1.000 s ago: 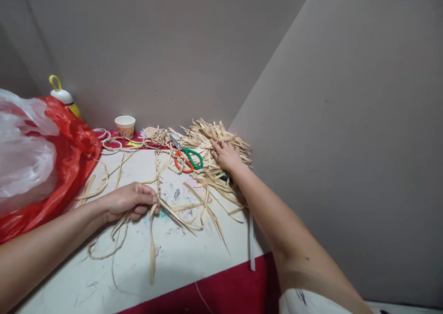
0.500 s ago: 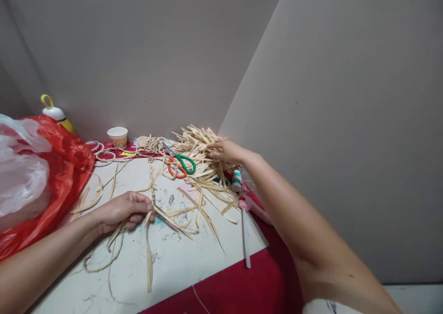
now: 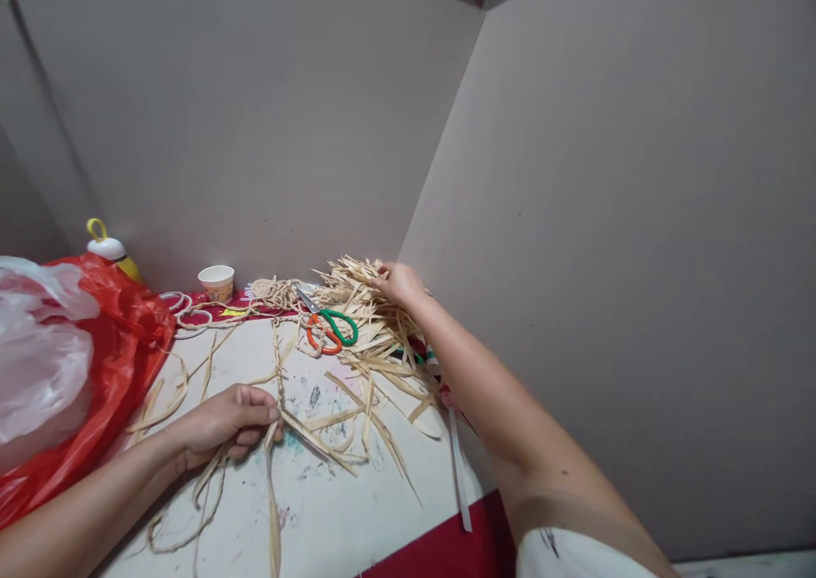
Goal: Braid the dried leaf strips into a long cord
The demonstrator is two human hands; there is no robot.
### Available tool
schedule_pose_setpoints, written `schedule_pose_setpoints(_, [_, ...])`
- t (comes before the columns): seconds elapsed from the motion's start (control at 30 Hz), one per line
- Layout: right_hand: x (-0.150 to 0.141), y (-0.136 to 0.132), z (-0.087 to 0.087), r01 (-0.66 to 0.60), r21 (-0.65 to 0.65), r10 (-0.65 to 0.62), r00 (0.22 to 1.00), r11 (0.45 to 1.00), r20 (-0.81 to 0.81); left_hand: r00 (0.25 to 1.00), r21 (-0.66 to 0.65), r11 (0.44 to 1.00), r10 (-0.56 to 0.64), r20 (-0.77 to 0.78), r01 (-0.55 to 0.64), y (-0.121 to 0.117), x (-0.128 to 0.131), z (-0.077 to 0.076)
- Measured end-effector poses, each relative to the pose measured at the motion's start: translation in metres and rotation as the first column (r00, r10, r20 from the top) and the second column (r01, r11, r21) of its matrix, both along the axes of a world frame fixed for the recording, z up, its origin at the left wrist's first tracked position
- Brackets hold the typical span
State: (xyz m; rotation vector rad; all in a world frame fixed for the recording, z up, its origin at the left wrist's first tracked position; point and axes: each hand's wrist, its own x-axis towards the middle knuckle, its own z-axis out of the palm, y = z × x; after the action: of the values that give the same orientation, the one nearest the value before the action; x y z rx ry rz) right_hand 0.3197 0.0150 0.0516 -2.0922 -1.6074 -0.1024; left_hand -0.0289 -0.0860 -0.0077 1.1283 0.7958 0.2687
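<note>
My left hand (image 3: 233, 421) pinches the lower end of a braided straw cord (image 3: 279, 361), with loose strips fanning out below and to the right of the fingers. The cord runs up the white board (image 3: 344, 518) towards its far edge. Farther off, my right hand (image 3: 405, 287) is at the top of a heap of dried straw strips (image 3: 366, 306), its fingers closed on some of them. Which strips it grips is partly hidden by the hand. Scissors (image 3: 332, 330) with one green and one orange handle lie just left of the heap.
A red plastic bag (image 3: 137, 323) with a whitish bag bulges at the left, before a yellow-and-white bottle (image 3: 107, 246). A paper cup (image 3: 217, 284) and coiled cord (image 3: 274, 292) stand along the back. Grey walls meet behind the heap. A white strip (image 3: 459, 476) lies at the right.
My right hand has shifted left and deeper over the straw heap, and its outstretched fingers have closed on strips. My left hand keeps its pinch on the cord. The view has tilted up.
</note>
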Motion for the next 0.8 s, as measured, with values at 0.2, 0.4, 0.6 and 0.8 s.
schedule_pose_setpoints(0.2, [-0.002,0.017,0.001,-0.045,0.144,0.067,0.986,0.989,-0.155,1.000,-0.002,1.000,0.012,-0.003,-0.012,-0.001,0.000,0.001])
schedule_pose_setpoints(0.4, [0.012,0.005,0.052,-0.082,0.389,0.234,0.902,0.918,-0.362,1.000,-0.011,1.000,0.007,-0.017,-0.007,-0.003,0.003,0.008])
schedule_pose_setpoints(0.6, [0.024,-0.018,0.047,-0.224,0.264,0.317,0.863,0.938,-0.393,1.000,-0.018,1.000,0.015,-0.008,-0.015,-0.001,0.001,0.002])
schedule_pose_setpoints(0.8, [0.041,-0.026,0.017,-0.114,0.102,0.132,0.974,0.988,-0.182,1.000,-0.015,1.000,-0.001,0.006,0.001,0.001,0.000,0.000])
